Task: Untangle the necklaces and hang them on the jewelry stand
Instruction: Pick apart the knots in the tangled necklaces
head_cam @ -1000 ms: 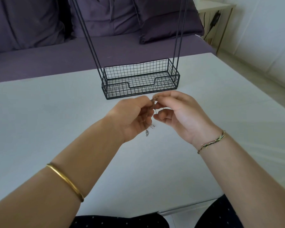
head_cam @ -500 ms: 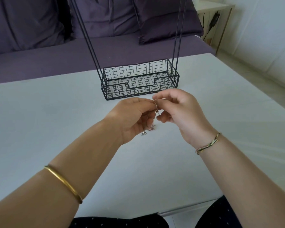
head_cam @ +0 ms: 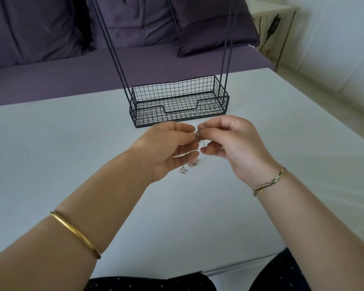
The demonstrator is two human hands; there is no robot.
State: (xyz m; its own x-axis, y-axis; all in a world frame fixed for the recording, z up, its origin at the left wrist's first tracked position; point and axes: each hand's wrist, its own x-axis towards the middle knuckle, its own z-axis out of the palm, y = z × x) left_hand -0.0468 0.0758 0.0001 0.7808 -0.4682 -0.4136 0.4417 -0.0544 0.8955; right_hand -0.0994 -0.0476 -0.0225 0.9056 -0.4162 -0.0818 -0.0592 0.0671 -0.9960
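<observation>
Rose-gold and silver fine-chain necklaces (head_cam: 198,137), knotted together, were pinched between the left grip (head_cam: 166,150) and the right grip (head_cam: 235,148) above the smooth white bench (head_cam: 51,143). A small silver pendant (head_cam: 183,170) hung beneath. Just beyond stood the black wire-grid jewelry stand (head_cam: 178,106).

A plain gold bangle (head_cam: 76,234) circled the left forearm above the bench (head_cam: 51,143), near its front edge. A thin bracelet (head_cam: 269,181) braided from green, yellow and dark cords ringed the wrist of the right hand (head_cam: 237,148), farther over the bench. Below that edge showed dark clothing (head_cam: 282,276) with small white dots.
</observation>
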